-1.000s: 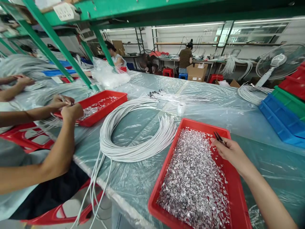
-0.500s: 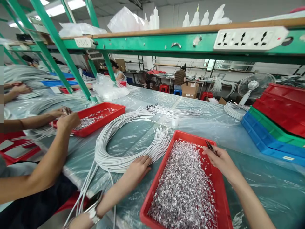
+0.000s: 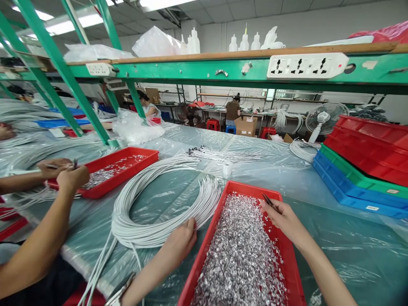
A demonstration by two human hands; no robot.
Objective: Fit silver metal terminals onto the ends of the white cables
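Your right hand (image 3: pixel 285 221) hovers over the far right corner of the near red plastic tray (image 3: pixel 204 263), which is heaped with small shiny silver metal pieces (image 3: pixel 239 255). Its fingers pinch thin dark metal tweezers (image 3: pixel 270 202), whose long axis slants up and to the left, tips pointing away from you over the heap. Your left hand (image 3: pixel 178 242) rests on the near arc of the coiled bundle of thin white cables (image 3: pixel 153 204), fingers spread flat on the strands, just left of the tray on the plastic-covered worktop (image 3: pixel 287 174). You seem to be at the pick-up step: next, lower the tweezer tips onto a single piece while the left hand isolates one cable end. Beyond your left hand, a co-worker's hands (image 3: pixel 65 172) work at a second red tray (image 3: pixel 127 168).
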